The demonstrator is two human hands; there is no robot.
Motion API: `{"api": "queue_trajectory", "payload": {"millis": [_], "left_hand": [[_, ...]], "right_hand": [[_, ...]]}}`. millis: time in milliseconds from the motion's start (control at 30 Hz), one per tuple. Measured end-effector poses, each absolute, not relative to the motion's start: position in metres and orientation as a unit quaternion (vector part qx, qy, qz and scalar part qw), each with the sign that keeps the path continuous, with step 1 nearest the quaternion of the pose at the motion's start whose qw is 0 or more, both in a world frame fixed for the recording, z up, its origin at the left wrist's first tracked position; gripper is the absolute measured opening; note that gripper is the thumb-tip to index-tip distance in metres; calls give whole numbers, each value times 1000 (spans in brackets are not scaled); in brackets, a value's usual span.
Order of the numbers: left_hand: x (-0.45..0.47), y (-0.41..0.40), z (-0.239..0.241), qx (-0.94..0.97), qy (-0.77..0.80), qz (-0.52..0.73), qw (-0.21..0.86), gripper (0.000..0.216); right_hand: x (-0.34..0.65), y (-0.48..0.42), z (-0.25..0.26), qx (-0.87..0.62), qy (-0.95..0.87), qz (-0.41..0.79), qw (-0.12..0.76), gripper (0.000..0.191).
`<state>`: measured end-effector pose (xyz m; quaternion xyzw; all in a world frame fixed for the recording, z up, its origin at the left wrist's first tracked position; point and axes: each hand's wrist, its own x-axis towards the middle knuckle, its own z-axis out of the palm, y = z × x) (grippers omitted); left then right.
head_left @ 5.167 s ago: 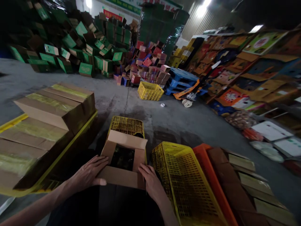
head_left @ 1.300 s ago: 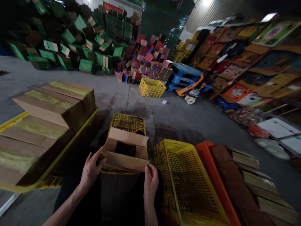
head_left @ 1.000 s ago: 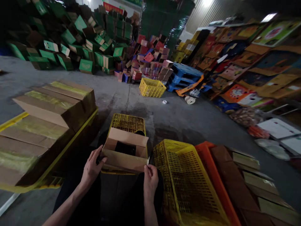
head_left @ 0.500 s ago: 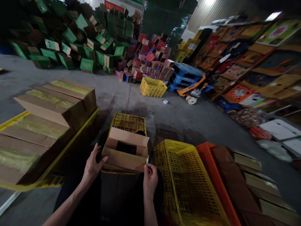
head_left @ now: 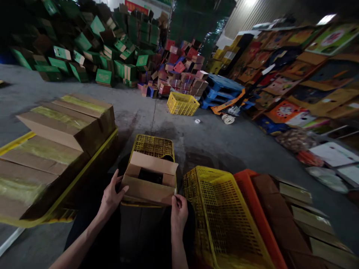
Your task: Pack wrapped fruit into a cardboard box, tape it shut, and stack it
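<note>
A cardboard box (head_left: 150, 189) with raised top flaps sits in front of me on an upturned-looking yellow crate (head_left: 155, 145). Its inside looks dark, and I cannot make out the contents. At the box's near left corner is my left hand (head_left: 111, 195), fingers spread, thumb resting against the near flap. Curled at the near right corner, my right hand (head_left: 179, 211) pinches the edge of the flap between thumb and fingers. The underside of the box is hidden.
On the left, taped cartons (head_left: 60, 116) fill a large yellow crate (head_left: 84, 175). To my right stand a yellow basket (head_left: 200, 216) and an orange crate (head_left: 252, 201) beside more taped cartons (head_left: 303, 194). Farther off are a yellow crate (head_left: 183, 104), a pallet jack (head_left: 230, 106) and blue pallets (head_left: 221, 87).
Almost nothing differs. My left fingers have shifted very slightly at the box's left side; the box and my right hand stay in place.
</note>
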<state>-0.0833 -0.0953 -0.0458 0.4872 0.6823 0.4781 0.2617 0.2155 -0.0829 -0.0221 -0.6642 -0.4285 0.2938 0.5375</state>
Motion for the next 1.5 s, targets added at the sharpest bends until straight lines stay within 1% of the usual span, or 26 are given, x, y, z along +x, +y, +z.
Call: {"api": "queue_trajectory", "payload": {"millis": [233, 367, 600, 767, 933, 1267, 1400, 1500], "left_hand": [[-84, -93, -45, 488, 682, 476, 265, 89], [-84, -91, -47, 481, 684, 476, 273, 90], [-84, -90, -44, 466, 681, 477, 302, 92], [-84, -88, -42, 459, 673, 488, 314, 92], [-84, -87, -41, 454, 669, 493, 320, 90], [-86, -86, -47, 458, 669, 491, 318, 91], [-86, -87, -45, 460, 670, 492, 313, 89], [-86, -87, -44, 460, 669, 489, 319, 89]], "right_hand": [[216, -81, -27, -665, -417, 308, 538, 47], [218, -82, -28, -669, -433, 283, 534, 52], [212, -88, -25, -652, -526, 219, 500, 42], [211, -90, -26, -649, -561, 176, 483, 43], [216, -91, -23, -637, -572, 205, 475, 47], [217, -93, -23, -622, -559, 251, 487, 48], [218, -95, -23, -624, -560, 258, 480, 49], [217, -96, -23, -631, -563, 238, 478, 49]]}}
